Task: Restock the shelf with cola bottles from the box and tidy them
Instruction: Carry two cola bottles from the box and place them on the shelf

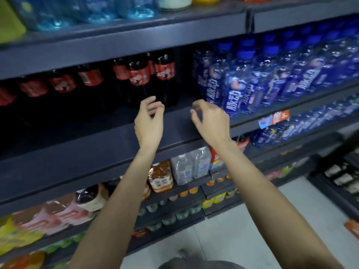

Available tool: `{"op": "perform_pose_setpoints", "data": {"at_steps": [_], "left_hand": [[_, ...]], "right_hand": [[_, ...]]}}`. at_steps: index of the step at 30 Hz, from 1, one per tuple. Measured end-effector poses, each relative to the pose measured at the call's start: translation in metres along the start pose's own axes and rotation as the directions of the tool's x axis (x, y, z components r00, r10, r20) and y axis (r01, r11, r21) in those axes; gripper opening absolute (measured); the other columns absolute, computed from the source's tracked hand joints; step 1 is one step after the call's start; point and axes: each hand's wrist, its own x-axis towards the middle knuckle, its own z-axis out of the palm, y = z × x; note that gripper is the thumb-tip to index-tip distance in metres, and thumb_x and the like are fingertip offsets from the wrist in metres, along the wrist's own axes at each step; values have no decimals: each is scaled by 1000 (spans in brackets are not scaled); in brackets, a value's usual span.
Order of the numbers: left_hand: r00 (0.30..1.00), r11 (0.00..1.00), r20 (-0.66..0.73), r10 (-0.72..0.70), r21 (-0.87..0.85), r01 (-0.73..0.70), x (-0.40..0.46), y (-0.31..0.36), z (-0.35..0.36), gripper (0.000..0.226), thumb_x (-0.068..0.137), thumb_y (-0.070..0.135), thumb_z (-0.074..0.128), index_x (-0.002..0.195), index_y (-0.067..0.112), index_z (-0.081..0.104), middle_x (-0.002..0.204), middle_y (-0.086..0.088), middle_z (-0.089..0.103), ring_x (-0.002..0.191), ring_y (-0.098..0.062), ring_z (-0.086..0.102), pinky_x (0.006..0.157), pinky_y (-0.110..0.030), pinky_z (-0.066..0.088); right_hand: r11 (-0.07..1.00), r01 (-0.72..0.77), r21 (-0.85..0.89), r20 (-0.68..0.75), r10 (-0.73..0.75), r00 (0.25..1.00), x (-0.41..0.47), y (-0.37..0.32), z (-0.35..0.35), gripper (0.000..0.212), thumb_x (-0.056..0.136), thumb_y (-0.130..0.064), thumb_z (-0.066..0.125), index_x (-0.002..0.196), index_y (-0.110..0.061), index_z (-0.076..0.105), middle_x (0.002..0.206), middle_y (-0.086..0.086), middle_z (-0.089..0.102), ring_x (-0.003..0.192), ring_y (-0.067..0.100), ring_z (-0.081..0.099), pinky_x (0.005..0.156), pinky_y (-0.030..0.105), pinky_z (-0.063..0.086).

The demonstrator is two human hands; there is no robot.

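Note:
Dark cola bottles (pixel 139 78) with red labels stand in a row on the dark shelf (pixel 97 136), running from the left edge to the middle. My left hand (pixel 149 121) hovers just in front of the rightmost cola bottles (pixel 166 74), fingers apart and empty. My right hand (pixel 210 123) is raised beside it over the shelf's front, fingers spread, holding nothing. A bare gap of shelf lies between the cola and the blue bottles. The box is not in view.
Blue drink bottles (pixel 239 88) fill the same shelf to the right. Wrapped water packs (pixel 81 10) sit on the shelf above. Lower shelves hold tea, water and snack packs (pixel 182 167). Light floor tiles (pixel 252 230) lie at the lower right.

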Motion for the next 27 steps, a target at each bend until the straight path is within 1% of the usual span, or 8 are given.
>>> {"op": "perform_pose_setpoints", "data": {"at_steps": [3,7,9,11,14,17,22,27], "left_hand": [[948,959,166,271,42,-282,-46,17,19,17,93,23,53,107,26,62,96,11,69,92,0,62,84,-20,48],[706,782,535,464,126,-610,-118,21,74,20,92,27,52,105,21,66,91,12,69,85,-6,64,71,-28,52],[592,742,689,417,118,-660,-163,17,111,26,89,33,48,104,22,66,91,11,69,85,-11,65,70,-32,52],[468,740,819,331,82,-667,-214,6,151,33,83,37,44,101,22,67,90,11,69,86,-14,66,70,-33,53],[244,754,962,127,66,-653,-293,-11,212,28,85,35,53,107,23,67,93,9,70,88,-14,67,72,-31,53],[90,814,995,-30,77,-575,-369,-20,273,20,88,19,63,107,18,68,95,2,72,88,-17,67,74,-30,52],[-31,798,997,-77,43,-601,-493,0,385,16,88,25,61,102,28,69,96,4,73,90,-15,67,75,-24,48],[-155,802,982,-111,-4,-597,-626,38,503,18,89,26,58,103,28,69,104,5,71,97,-18,65,82,-27,49]], "right_hand": [[999,18,-29,-21,-19,1000,-45,30,-43,23,89,-29,49,95,-14,65,75,2,69,67,27,66,51,31,49],[985,-154,-74,299,170,939,-134,102,-104,21,90,-28,56,108,-22,64,100,0,70,88,25,65,62,34,50],[954,-286,-89,449,295,844,-189,146,-138,27,87,-28,61,114,-29,63,114,-4,67,100,21,63,75,38,53],[906,-392,-158,497,416,761,-248,187,-177,33,87,-29,62,120,-32,60,117,-6,65,103,20,62,81,38,52],[807,-502,-310,461,590,663,-338,238,-236,32,91,-31,57,123,-30,58,120,-6,63,108,20,60,82,35,50],[657,-618,-432,386,754,531,-422,277,-290,30,93,-31,53,123,-28,57,119,-5,63,109,22,59,82,33,49],[344,-861,-375,223,935,277,-539,332,-370,23,91,-27,56,113,-25,63,108,-8,68,99,16,63,76,27,44],[120,-928,-352,122,989,82,-637,403,-459,24,91,-26,56,114,-23,64,108,-6,68,98,19,63,80,30,47]]}}
